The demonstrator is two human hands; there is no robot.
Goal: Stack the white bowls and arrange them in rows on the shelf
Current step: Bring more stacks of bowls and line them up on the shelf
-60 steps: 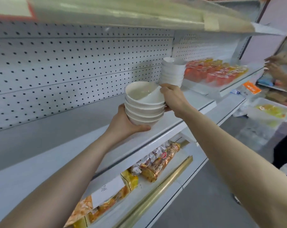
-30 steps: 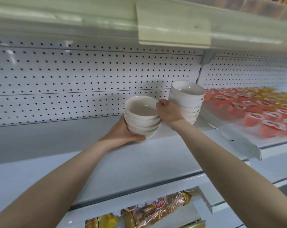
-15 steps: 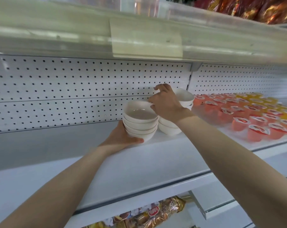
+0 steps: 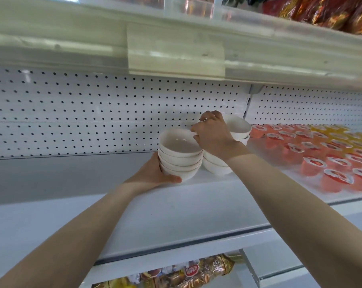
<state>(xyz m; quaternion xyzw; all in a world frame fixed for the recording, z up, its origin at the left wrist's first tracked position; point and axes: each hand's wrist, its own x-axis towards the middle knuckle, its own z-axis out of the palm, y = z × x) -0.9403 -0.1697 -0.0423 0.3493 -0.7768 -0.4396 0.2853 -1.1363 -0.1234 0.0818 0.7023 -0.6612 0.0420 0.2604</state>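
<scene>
A stack of several white bowls (image 4: pixel 179 157) stands near the back of the white shelf (image 4: pixel 176 210). My left hand (image 4: pixel 153 173) cups its lower left side, thumb under the bottom bowl. My right hand (image 4: pixel 212 136) pinches the right rim of the top bowl. Right behind that hand stands a second, taller stack of white bowls (image 4: pixel 237 129), partly hidden by my hand and wrist. The two stacks sit side by side, almost touching.
A white pegboard wall (image 4: pixel 93 113) backs the shelf. Rows of red and orange jelly cups (image 4: pixel 313 154) fill the shelf to the right. An upper shelf edge with a price-tag holder (image 4: pixel 176 50) hangs overhead. Wrapped snack packs (image 4: pixel 188 273) lie on the shelf below.
The stack in my hands has moved back and right until it stands beside the taller stack. My right hand now lies in front of that taller stack.
</scene>
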